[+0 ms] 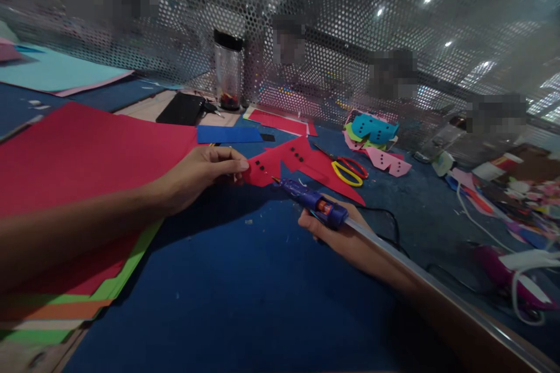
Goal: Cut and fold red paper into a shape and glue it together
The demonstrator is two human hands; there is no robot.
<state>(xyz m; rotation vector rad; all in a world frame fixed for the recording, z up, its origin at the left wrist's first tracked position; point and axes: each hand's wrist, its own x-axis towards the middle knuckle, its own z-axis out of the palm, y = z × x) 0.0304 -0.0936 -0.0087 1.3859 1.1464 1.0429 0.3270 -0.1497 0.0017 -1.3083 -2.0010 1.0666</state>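
Observation:
My left hand (199,172) pinches the left tip of a red paper cut-out (301,166) that has small black dots and lies on the blue table cover (245,291). My right hand (339,233) grips a blue glue gun (308,198) with a clear glue stick running out of its back. The gun's nozzle points at the lower edge of the red cut-out, close to my left fingertips.
A stack of coloured sheets, red on top (83,154), lies at left. Yellow and red scissors (347,170) rest behind the cut-out. Blue and pink cut-outs (376,140), a clear jar (228,70), a black pouch (181,109), cables and clutter sit by the perforated screen.

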